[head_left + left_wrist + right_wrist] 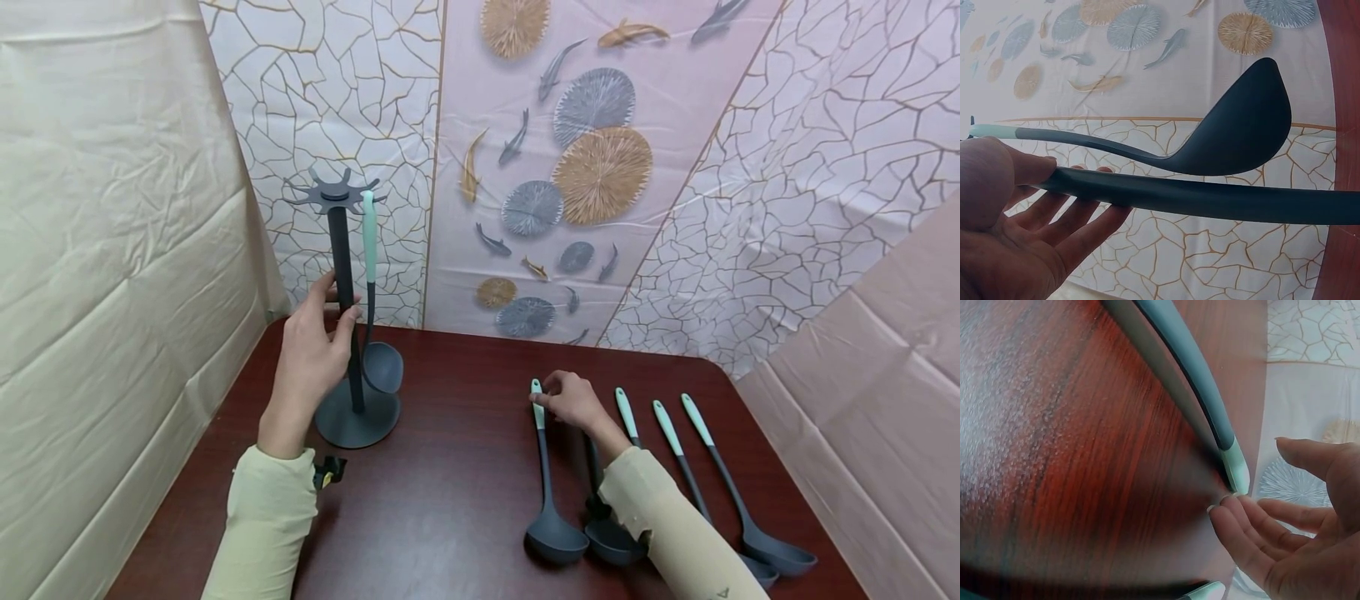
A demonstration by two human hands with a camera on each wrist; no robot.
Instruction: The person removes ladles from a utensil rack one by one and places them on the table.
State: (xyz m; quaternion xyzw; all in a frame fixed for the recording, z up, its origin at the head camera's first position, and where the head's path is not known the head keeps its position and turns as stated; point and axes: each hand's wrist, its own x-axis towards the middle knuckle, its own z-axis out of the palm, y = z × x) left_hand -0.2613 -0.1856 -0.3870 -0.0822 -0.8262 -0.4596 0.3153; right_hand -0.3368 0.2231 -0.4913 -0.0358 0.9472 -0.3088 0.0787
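A dark utensil stand (357,421) with a round base and a hooked top stands upright at the table's left. My left hand (311,350) grips its post, thumb on one side and fingers on the other, as the left wrist view shows the post (1222,201). A ladle (383,367) with a mint-green handle hangs from the stand, close beside the post. My right hand (576,404) is at the mint handle of the leftmost ladle (553,533) on the table. In the right wrist view, fingertips touch the handle's end (1235,469) while the thumb is apart from it.
Several more dark utensils with mint handles, such as the rightmost ladle (780,552), lie on the brown table (450,500) to the right, some partly hidden by my right arm. A patterned cloth (360,67) hangs behind the table, with plain cloth at the sides.
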